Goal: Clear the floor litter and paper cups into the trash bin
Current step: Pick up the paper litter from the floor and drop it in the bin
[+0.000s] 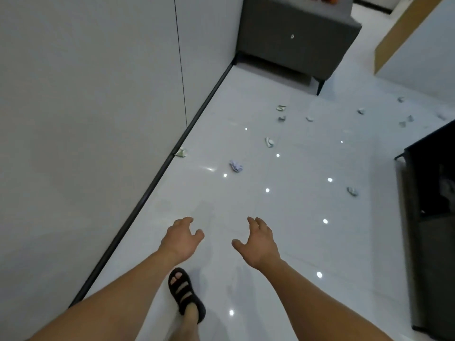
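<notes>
Several crumpled scraps of paper lie scattered on the glossy white floor (283,217). The nearest is a pale crumpled wad (235,166) ahead of my hands. A greenish scrap (181,152) rests against the dark skirting on the left. More scraps lie farther off (269,142), (281,108), (352,191). My left hand (182,238) and my right hand (258,241) are stretched out in front of me above the floor, both empty with fingers spread. No trash bin or paper cup is clearly visible.
A white wall (86,119) runs along the left. A dark grey cabinet on legs (295,38) stands at the far end. A black piece of furniture (430,217) lines the right edge. My foot in a black sandal (186,294) stands below my hands.
</notes>
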`<act>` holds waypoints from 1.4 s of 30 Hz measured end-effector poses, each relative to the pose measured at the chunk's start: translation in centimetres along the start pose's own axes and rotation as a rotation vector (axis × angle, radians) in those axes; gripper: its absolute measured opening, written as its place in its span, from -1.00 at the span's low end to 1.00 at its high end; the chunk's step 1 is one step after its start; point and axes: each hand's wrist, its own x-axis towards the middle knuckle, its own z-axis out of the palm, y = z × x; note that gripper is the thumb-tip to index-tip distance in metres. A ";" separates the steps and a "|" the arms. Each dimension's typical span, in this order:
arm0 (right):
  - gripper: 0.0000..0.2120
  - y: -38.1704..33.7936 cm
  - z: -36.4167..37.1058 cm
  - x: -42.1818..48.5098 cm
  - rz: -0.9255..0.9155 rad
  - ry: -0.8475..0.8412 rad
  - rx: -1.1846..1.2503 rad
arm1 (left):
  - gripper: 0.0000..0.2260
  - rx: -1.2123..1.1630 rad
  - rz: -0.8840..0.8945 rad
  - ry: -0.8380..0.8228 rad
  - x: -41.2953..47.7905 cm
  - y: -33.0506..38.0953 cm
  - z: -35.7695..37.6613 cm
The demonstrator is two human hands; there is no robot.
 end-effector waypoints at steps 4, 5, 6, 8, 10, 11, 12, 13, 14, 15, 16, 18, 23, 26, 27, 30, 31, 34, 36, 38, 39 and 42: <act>-0.22 -1.0 -4.3 6.4 0.082 0.022 0.017 | -0.48 -0.004 0.034 -0.014 7.1 4.3 -3.2; -0.23 -1.1 -5.1 8.0 0.107 0.019 0.024 | -0.48 0.006 0.034 -0.017 8.7 5.2 -4.2; -0.23 -1.2 -5.7 9.6 0.127 0.017 0.036 | -0.49 0.016 0.032 -0.020 10.3 6.1 -5.0; -0.23 -1.0 -6.3 12.4 0.156 0.015 0.061 | -0.49 0.051 0.030 -0.025 13.5 7.6 -6.5; -0.22 -0.5 -6.7 15.1 0.179 -0.001 0.076 | -0.48 0.075 0.016 -0.035 16.6 9.2 -7.4; -0.22 0.0 -6.8 16.5 0.188 -0.015 0.078 | -0.48 0.083 0.006 -0.041 18.0 10.0 -7.5; -0.22 0.4 -7.1 17.9 0.191 -0.031 0.081 | -0.48 0.089 -0.003 -0.050 19.4 10.8 -7.4; -0.21 1.0 -7.3 19.3 0.193 -0.048 0.084 | -0.48 0.093 -0.012 -0.063 20.7 11.5 -7.0; -0.21 1.6 -7.7 20.9 0.195 -0.065 0.087 | -0.48 0.095 -0.024 -0.078 22.0 12.3 -6.5; -0.21 2.2 -8.2 22.5 0.195 -0.083 0.078 | -0.48 0.099 -0.039 -0.094 23.2 13.0 -5.9; -0.21 2.7 -8.7 24.0 0.192 -0.106 0.056 | -0.48 0.098 -0.058 -0.110 24.4 13.8 -5.2; -0.20 3.8 -10.0 27.7 0.166 -0.135 0.008 | -0.49 0.068 -0.094 -0.111 27.0 15.4 -4.0; -0.16 4.9 -13.9 37.5 0.100 -0.174 -0.118 | -0.49 -0.058 -0.160 -0.082 34.3 18.7 -2.6; -0.14 4.1 -15.1 42.7 0.062 -0.180 -0.181 | -0.48 -0.111 -0.182 -0.061 37.7 18.8 -2.8; -0.14 3.5 -15.3 44.4 0.054 -0.190 -0.200 | -0.48 -0.119 -0.201 -0.054 38.9 18.5 -3.2; -0.14 1.2 -15.0 49.0 0.028 -0.207 -0.228 | -0.48 -0.140 -0.263 -0.037 42.6 17.0 -4.5; -0.14 0.5 -14.7 50.4 0.023 -0.214 -0.237 | -0.48 -0.147 -0.281 -0.040 43.9 16.4 -4.9; -0.15 -1.4 -13.1 53.7 0.020 -0.238 -0.248 | -0.48 -0.165 -0.308 -0.068 47.6 15.2 -5.8; -0.16 -2.1 -11.7 56.5 0.019 -0.247 -0.265 | -0.48 -0.167 -0.307 -0.072 50.5 14.3 -5.9; -0.16 -2.3 -10.1 59.3 0.030 -0.264 -0.280 | -0.48 -0.167 -0.312 -0.091 53.2 13.7 -5.5; -0.17 -2.2 -9.1 60.7 0.031 -0.272 -0.279 | -0.47 -0.170 -0.311 -0.103 54.5 13.3 -4.9; -0.17 -1.3 -5.8 64.6 0.026 -0.310 -0.307 | -0.47 -0.160 -0.316 -0.131 58.4 11.9 -2.7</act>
